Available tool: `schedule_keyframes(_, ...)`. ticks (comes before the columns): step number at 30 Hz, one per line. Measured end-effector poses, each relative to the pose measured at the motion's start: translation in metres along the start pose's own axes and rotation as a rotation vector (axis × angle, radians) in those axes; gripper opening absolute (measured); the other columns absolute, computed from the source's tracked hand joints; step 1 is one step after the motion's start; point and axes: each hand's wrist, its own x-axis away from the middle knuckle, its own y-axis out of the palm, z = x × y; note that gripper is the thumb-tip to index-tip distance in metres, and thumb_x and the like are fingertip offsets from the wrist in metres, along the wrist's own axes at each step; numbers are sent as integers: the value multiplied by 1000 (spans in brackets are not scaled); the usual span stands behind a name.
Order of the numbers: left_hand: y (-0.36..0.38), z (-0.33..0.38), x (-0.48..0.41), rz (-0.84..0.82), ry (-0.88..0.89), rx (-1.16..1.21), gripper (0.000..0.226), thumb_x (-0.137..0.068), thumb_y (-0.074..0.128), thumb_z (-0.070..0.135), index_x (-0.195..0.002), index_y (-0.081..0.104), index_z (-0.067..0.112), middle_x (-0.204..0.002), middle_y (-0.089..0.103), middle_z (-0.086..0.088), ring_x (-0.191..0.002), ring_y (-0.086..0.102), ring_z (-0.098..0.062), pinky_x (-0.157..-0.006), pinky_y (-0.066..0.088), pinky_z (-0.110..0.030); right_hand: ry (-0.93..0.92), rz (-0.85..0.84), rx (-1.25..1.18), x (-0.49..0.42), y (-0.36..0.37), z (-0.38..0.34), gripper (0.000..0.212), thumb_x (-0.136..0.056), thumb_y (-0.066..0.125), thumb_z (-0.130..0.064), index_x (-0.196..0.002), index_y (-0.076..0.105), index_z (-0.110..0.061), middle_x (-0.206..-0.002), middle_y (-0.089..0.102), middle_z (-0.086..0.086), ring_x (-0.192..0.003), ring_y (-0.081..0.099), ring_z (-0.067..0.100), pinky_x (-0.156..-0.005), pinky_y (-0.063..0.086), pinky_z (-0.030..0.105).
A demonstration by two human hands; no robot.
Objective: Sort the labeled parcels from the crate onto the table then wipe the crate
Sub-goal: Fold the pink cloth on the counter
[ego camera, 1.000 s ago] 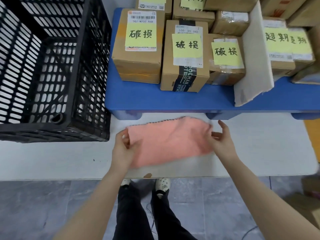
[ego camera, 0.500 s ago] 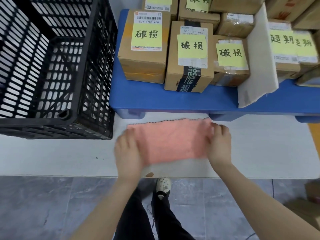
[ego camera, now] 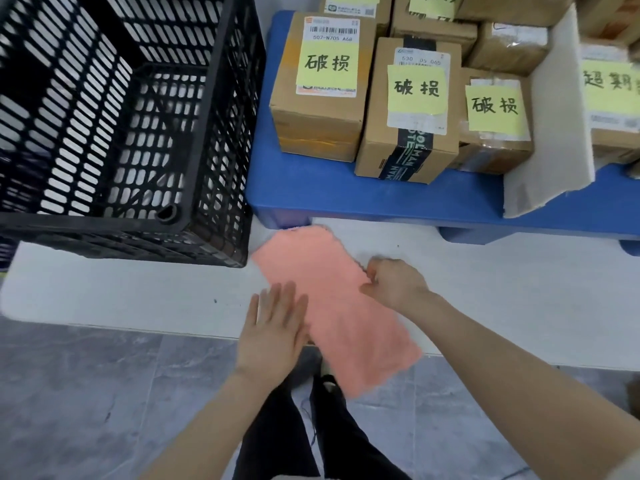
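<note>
A pink cloth [ego camera: 332,299] lies slantwise on the white table, its near end hanging over the table's front edge. My right hand [ego camera: 394,285] pinches the cloth's right edge with curled fingers. My left hand [ego camera: 273,327] lies flat with straight fingers on the cloth's left side. The black lattice crate [ego camera: 114,126] stands at the left with nothing visible inside. Cardboard parcels with yellow labels [ego camera: 325,88] sit on the blue platform [ego camera: 346,199] behind the cloth.
A white divider sheet [ego camera: 550,133] stands between the parcel groups on the right. More labelled parcels [ego camera: 613,102] sit beyond it. The white table [ego camera: 121,296] ends at a grey tiled floor [ego camera: 86,393], where my legs and shoes show.
The cloth has turned from lying crosswise to slanting, with its near end now over the table edge. My left hand has let go and flattened; my right hand now pinches the edge.
</note>
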Motion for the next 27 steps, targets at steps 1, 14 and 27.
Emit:
schedule_keyframes(1,-4,5,4,-32,-122,84,46,-96,43,31,-136,54,11,-144,47,-17,-126,50,-40,-101,43,-51,7,-10,-39,2,2,-1,11,-81,60,-33,-86,59,-23,-93,64,-1,-89,61,22,-73,49,30)
schedule_keyframes(14,-29,45,-10,50,-1170,1698,20,-77,62,-6,-69,50,7,-58,45,-2,-58,40,-21,-51,33,-24,164,-167,-964,37,2,-12,19,-85,67,-16,-96,69,-1,-94,69,9,-83,65,23,-76,50,32)
schedule_keyframes(27,-136,-17,-14,381,-264,1569,53,-83,68,-1,-124,51,29,-100,67,-3,-80,67,-8,-70,54,-19,-286,207,-1179,101,-81,-26,23,-86,70,-15,-103,69,-29,-102,72,1,-95,67,19,-84,54,30)
